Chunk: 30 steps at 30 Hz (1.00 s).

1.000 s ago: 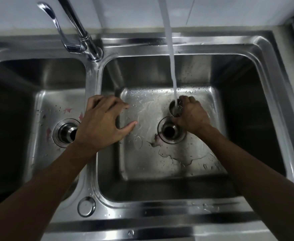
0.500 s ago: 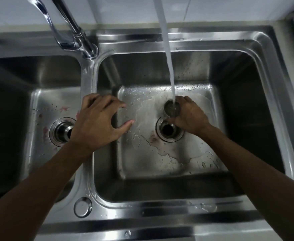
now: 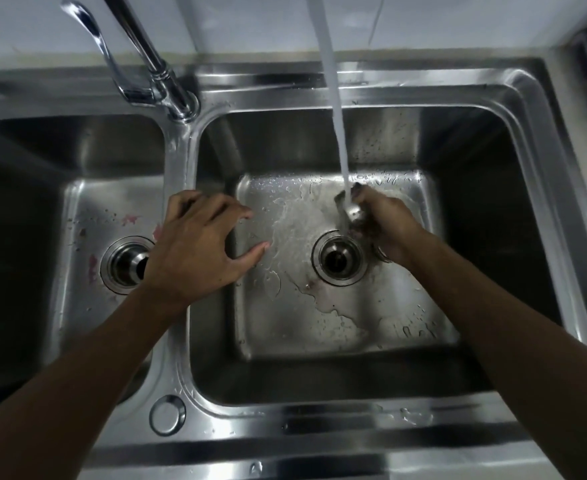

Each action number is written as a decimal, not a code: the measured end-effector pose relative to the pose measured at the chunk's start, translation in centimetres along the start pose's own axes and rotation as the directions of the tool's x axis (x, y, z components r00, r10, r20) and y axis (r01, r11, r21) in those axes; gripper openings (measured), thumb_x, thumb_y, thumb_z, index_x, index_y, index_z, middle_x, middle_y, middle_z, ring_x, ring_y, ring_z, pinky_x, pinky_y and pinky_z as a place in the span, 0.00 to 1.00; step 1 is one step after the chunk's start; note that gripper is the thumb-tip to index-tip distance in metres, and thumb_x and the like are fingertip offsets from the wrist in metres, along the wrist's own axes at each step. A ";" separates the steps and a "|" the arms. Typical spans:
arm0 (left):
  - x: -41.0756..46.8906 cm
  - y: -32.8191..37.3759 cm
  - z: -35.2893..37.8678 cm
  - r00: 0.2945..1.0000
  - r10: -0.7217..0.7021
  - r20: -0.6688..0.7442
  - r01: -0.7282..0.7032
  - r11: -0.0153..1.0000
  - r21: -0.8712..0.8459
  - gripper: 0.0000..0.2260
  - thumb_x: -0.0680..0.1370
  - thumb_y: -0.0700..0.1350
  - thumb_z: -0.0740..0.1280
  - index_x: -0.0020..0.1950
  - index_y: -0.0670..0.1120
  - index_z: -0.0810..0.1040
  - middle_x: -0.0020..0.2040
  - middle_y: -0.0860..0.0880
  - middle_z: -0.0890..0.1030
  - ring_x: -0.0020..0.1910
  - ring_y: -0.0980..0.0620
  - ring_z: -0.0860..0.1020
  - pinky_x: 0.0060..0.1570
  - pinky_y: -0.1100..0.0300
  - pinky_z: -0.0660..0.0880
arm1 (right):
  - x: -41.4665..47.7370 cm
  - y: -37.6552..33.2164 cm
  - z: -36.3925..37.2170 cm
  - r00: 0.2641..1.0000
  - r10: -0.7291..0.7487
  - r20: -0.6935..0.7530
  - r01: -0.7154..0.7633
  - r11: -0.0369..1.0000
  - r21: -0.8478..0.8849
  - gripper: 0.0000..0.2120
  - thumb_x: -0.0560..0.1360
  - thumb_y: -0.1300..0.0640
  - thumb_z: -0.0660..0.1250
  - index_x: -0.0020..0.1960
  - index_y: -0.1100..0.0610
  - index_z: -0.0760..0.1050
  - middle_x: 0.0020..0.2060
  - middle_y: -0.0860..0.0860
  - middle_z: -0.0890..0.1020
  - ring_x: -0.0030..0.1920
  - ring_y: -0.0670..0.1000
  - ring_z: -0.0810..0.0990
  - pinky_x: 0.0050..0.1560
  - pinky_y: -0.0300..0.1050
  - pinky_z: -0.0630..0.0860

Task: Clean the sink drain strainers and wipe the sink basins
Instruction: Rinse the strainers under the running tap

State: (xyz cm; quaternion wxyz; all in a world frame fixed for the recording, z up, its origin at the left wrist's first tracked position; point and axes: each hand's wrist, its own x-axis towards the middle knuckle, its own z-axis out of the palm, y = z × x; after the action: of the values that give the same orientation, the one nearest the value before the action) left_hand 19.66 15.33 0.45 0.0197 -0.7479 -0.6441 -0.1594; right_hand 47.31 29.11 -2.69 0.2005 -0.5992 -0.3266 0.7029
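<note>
Carefully: splash and slip risks

Into the right basin (image 3: 320, 323) pours water (image 3: 333, 98), centre right of the frame; it could spray outward. Left hand (image 3: 195, 247), fingers apart, hovers over the divider (image 3: 177, 161), no help if the right hand (image 3: 385, 226), fingers clamped on the wet strainer (image 3: 352, 211) under the stream, lets it slip toward the open drain (image 3: 337, 258).

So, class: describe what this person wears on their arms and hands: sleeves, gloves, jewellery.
The left forearm and right forearm are bare, with no sleeve in view. The left hand and right hand wear no gloves. Neither wrist carries a watch or bracelet. No ring shows on the left hand; the right hand's fingers are too blurred to tell.
</note>
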 end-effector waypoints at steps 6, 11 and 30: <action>0.0 0.0 0.2 1.000 0.003 -0.019 -0.003 1.000 0.005 0.22 0.75 0.66 0.68 0.59 0.51 0.81 0.56 0.52 0.81 0.55 0.50 0.79 0.66 0.50 0.64 | -0.5 1.1 0.1 0.950 0.257 0.179 -0.307 0.872 0.382 0.26 0.72 0.48 0.66 0.65 0.60 0.78 0.56 0.61 0.81 0.48 0.55 0.79 0.44 0.45 0.79; -0.1 -0.2 0.4 1.000 0.004 -0.024 -0.004 1.000 0.010 0.22 0.76 0.67 0.68 0.59 0.52 0.80 0.56 0.53 0.81 0.56 0.51 0.78 0.66 0.51 0.64 | -1.0 2.0 0.1 0.911 0.224 0.345 -0.362 0.834 0.415 0.27 0.74 0.48 0.62 0.69 0.60 0.73 0.65 0.66 0.79 0.53 0.57 0.80 0.52 0.47 0.78; 0.0 0.0 0.2 1.000 -0.005 -0.012 0.005 1.000 0.018 0.23 0.75 0.67 0.68 0.59 0.51 0.82 0.56 0.52 0.82 0.57 0.49 0.79 0.66 0.50 0.63 | -1.5 2.4 0.2 0.969 0.135 0.207 -0.221 0.848 0.481 0.25 0.73 0.49 0.68 0.66 0.61 0.77 0.58 0.62 0.83 0.49 0.57 0.85 0.47 0.48 0.82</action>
State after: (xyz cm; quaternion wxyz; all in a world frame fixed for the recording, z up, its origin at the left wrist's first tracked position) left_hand 19.70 15.41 0.26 0.0300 -0.7450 -0.6473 -0.1581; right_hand 47.66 26.34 -3.25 0.2549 -0.4942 -0.0916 0.8261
